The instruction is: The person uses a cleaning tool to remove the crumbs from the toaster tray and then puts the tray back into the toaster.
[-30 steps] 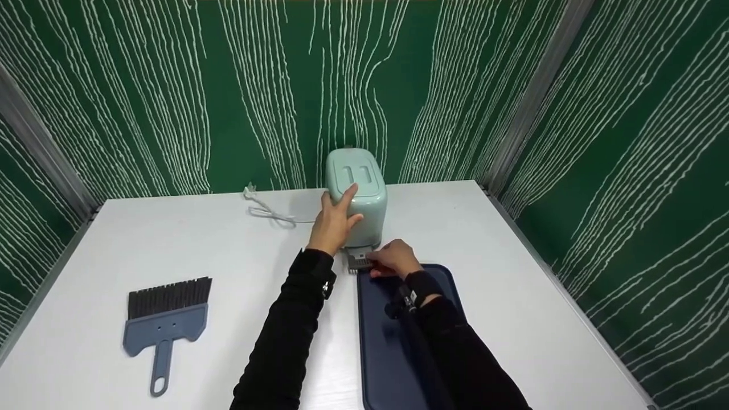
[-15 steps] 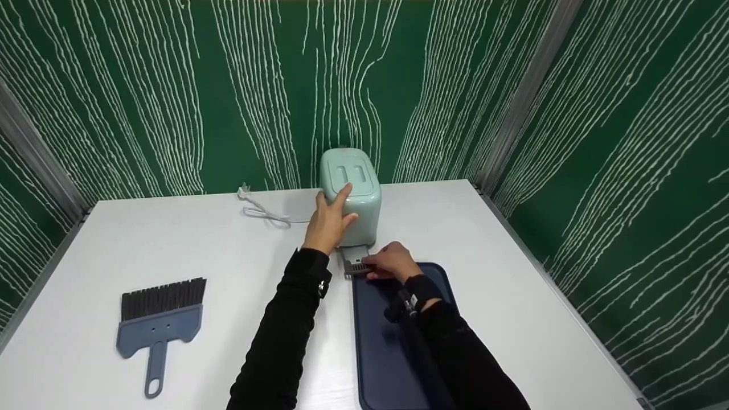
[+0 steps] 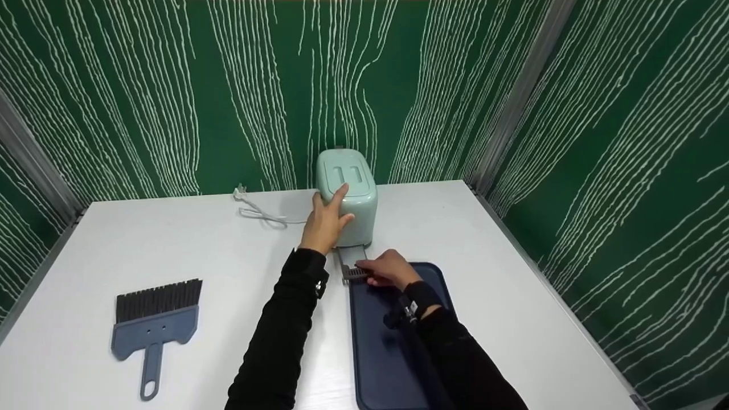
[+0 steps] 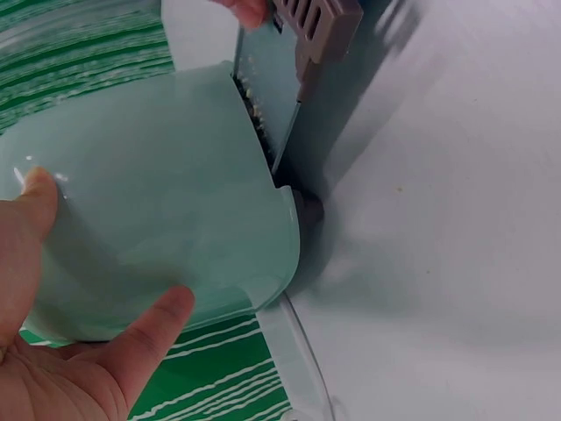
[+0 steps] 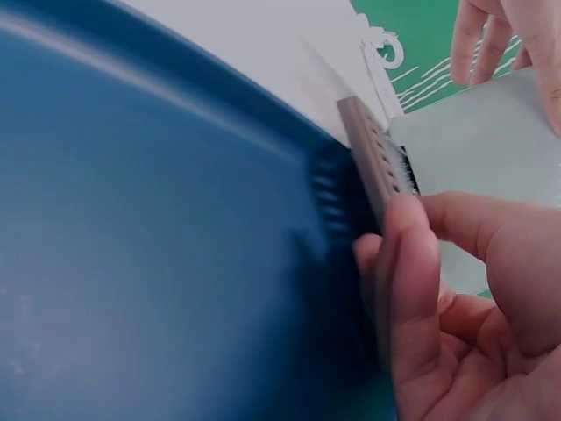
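A mint-green toaster (image 3: pixel 359 225) stands at the back of the table, its lid on top. My left hand (image 3: pixel 324 228) rests on its near left corner, fingers spread over the top edge and side, thumb against the near face. From the toaster's base sticks a grey crumb tray (image 3: pixel 352 255). My right hand (image 3: pixel 393 269) pinches the slotted grey-brown handle (image 5: pixel 375 145) of the crumb tray between thumb and fingers. Small pale crumbs (image 4: pixel 253 107) show along its inner end in the left wrist view. Below the handle lies the navy serving tray (image 3: pixel 381 353).
A blue hand brush (image 3: pixel 156 324) with dark bristles lies at the left of the white table (image 3: pixel 245 319). The toaster's white cord and plug (image 3: pixel 259 212) lie left of it. Green walls with white streaks (image 3: pixel 239 85) close in the back and sides.
My right hand has drawn the crumb tray further out of the toaster, toward me. My left hand has stayed on the toaster. The head view has shifted slightly.
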Demonstrator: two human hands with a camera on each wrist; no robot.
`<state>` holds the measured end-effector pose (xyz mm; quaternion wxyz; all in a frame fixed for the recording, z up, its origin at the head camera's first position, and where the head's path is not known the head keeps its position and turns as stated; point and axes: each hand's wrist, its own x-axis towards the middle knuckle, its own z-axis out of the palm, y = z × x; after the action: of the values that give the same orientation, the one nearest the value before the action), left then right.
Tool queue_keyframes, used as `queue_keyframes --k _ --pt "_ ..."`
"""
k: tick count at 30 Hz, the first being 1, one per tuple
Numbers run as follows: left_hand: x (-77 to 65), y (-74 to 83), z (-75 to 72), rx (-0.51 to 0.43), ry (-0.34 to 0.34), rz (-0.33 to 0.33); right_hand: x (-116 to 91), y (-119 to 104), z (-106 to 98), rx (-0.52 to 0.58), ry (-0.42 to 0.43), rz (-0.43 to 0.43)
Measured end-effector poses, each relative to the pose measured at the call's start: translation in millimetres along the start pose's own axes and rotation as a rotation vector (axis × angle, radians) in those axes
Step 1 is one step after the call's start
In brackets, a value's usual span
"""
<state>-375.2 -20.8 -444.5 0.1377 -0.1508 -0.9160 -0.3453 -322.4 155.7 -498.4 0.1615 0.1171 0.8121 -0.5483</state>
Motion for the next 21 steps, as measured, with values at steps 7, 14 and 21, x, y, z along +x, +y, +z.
queue_keyframes --k 7,14,21 --pt "-0.7 -0.5 -0.7 0.003 -0.001 0.013 -2.7 5.0 0.7 0.044 -0.025 -0.015" --pt "-1.5 -2.3 0.7 0.004 0.0 0.011 0.7 6.5 -2.4 0.147 -0.078 0.064" --pt "-1.1 -1.2 1.3 -0.016 0.01 0.02 0.8 8.7 -2.8 0.11 -0.103 0.077"
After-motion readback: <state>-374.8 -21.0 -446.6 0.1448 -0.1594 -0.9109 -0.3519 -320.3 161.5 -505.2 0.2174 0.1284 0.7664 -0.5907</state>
